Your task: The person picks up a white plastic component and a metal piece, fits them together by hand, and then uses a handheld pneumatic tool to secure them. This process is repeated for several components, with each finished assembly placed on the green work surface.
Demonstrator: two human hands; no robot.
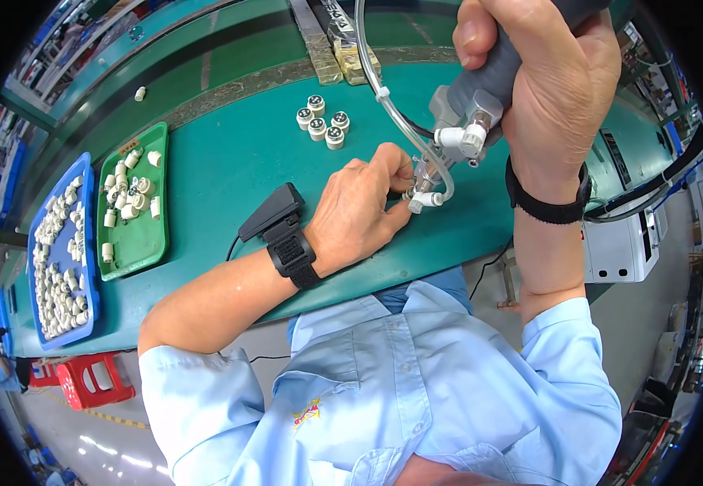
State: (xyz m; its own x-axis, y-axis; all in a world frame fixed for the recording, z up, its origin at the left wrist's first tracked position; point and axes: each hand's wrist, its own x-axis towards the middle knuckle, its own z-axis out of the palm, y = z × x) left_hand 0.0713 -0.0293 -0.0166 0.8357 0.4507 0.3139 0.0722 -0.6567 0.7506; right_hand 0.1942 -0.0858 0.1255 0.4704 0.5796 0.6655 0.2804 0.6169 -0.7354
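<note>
My right hand (560, 97) is wrapped round the grey body of a powered screwdriver-like hand tool (485, 81), held tilted over the table. White fittings and a clear air hose (367, 61) are attached to its metal front end. My left hand (355, 206) is closed in a pinch at the tool's tip, just above the table; whatever its fingers hold is hidden by them and the tip. Beyond my left hand stand several small white cylindrical parts (316, 125) with black tops, upright in a loose group.
At the left, a green tray (163, 235) and a blue tray (94, 296) hold many white parts. A black device (270, 212) with a cable lies by my left wrist. Metal bars (316, 49) lie at the table's far edge. A white machine (622, 251) stands at right, a red stool (84, 385) at lower left.
</note>
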